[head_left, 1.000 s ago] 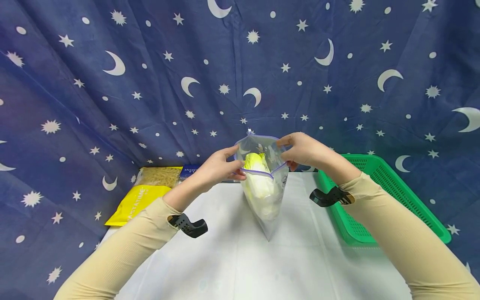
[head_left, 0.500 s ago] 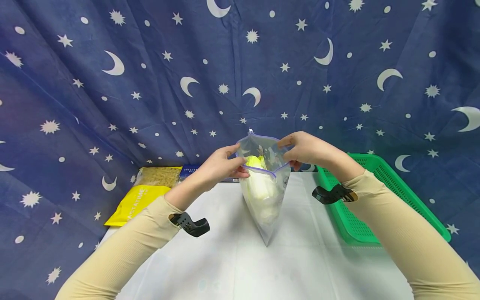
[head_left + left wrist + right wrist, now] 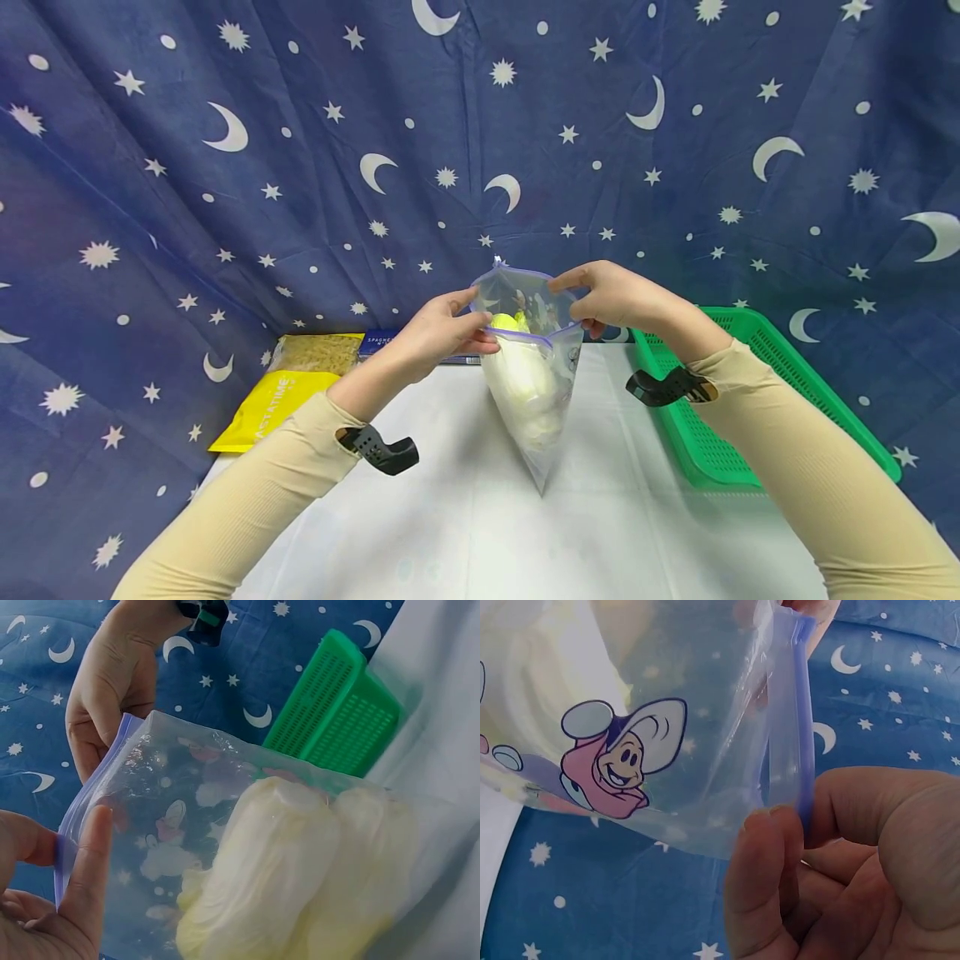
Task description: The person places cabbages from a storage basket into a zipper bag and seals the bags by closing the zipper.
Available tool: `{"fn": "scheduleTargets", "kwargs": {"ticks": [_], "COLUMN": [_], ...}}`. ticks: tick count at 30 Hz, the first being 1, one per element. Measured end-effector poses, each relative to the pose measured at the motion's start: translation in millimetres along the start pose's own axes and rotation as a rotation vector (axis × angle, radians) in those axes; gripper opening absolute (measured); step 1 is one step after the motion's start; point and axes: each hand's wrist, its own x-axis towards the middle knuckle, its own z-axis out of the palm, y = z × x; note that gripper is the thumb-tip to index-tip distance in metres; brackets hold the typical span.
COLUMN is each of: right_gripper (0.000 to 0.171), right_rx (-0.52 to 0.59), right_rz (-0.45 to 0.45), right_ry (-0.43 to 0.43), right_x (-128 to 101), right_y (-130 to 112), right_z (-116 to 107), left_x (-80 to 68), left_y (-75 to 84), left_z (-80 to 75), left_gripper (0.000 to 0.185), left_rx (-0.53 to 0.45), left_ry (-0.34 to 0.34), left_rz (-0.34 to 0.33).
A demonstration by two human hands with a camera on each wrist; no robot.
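Between my two hands hangs a clear zip bag (image 3: 558,367) with a purple zip rim and printed cartoon figures, its mouth spread wide. Pale napa cabbage (image 3: 521,375) fills its lower part, the yellow leafy end toward the mouth; in the left wrist view the cabbage (image 3: 262,862) shows as two pieces side by side. My left hand (image 3: 442,329) pinches the rim on the left between thumb and fingers. On the right, my right hand (image 3: 618,296) grips the rim, and in the right wrist view its thumb and fingertips (image 3: 761,847) press the plastic near the purple strip (image 3: 804,727).
A green perforated basket (image 3: 712,450) stands on the white-covered table (image 3: 420,517) at the right. At the back left lie a yellow pasta bag (image 3: 285,400) and a blue spaghetti box (image 3: 375,342). Behind the table hangs a blue star-and-moon curtain (image 3: 420,125).
The cabbage sits deeper in the bag, with less of its yellow end showing at the mouth. The bag's bottom corner has dropped slightly and swung a little right. Both hands keep hold.
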Motion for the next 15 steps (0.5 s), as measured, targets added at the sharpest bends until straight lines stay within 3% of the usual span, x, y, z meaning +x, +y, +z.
{"fn": "scheduleTargets", "kwargs": {"ticks": [7,15], "right_gripper": [0.060,0.059], "right_rx": [-0.074,-0.021], "right_rz": [-0.001,0.014], "right_ry": [-0.049,-0.041], "right_x": [5,7], "right_y": [5,10], "right_z": [12,14], "left_x": [1.9,1.9], "left_y": [-12.6,-14.0], "left_z": [1.6,2.0], "left_gripper": [0.076,0.075], "left_rx": [0.043,0.024], "left_ry": [-0.046,-0.030], "left_rz": [-0.067,-0.060]}}
